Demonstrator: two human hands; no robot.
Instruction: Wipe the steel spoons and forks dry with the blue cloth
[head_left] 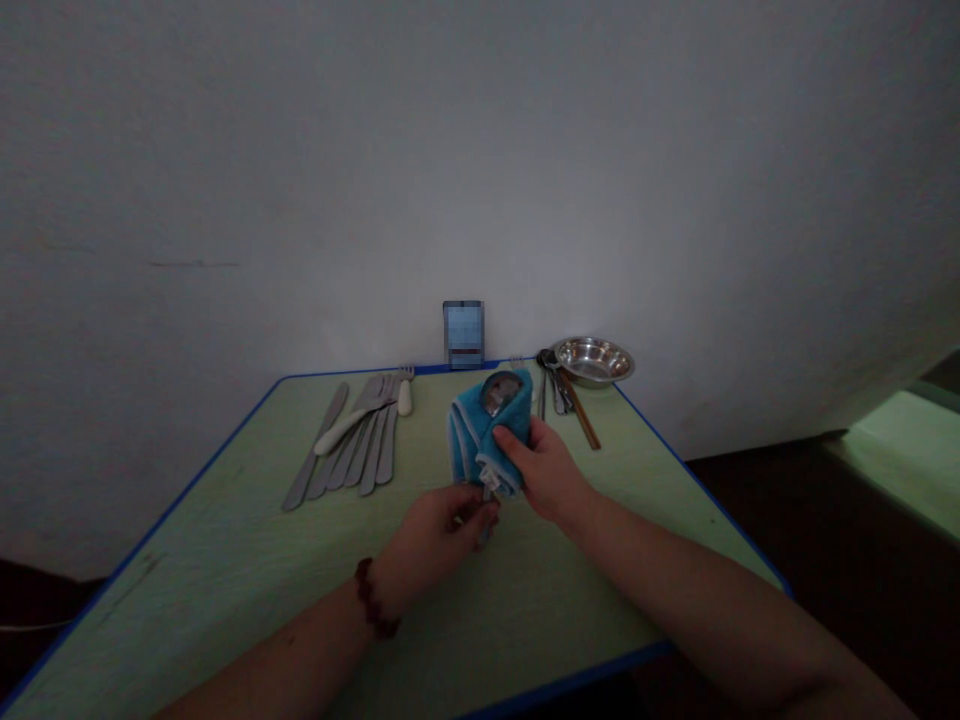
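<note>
A metal spoon [501, 394] is held upright over the middle of the table, its shiny bowl partly wrapped by a blue cloth [466, 425] with pale edging. My left hand [454, 520], with a dark beaded bracelet at the wrist, pinches the lower end of the spoon's handle. The cloth is in my right hand [546, 465], whose thumb presses it against the spoon just below the bowl. Most of the handle is hidden by the cloth and my fingers.
Several table knives [349, 455] and white-handled forks [405, 395] lie at left. Behind my right hand are spoons [559, 385], wooden chopsticks [583, 415] and a steel bowl [594, 360]. A phone [463, 335] leans on the wall at the back edge of the green table [247, 560].
</note>
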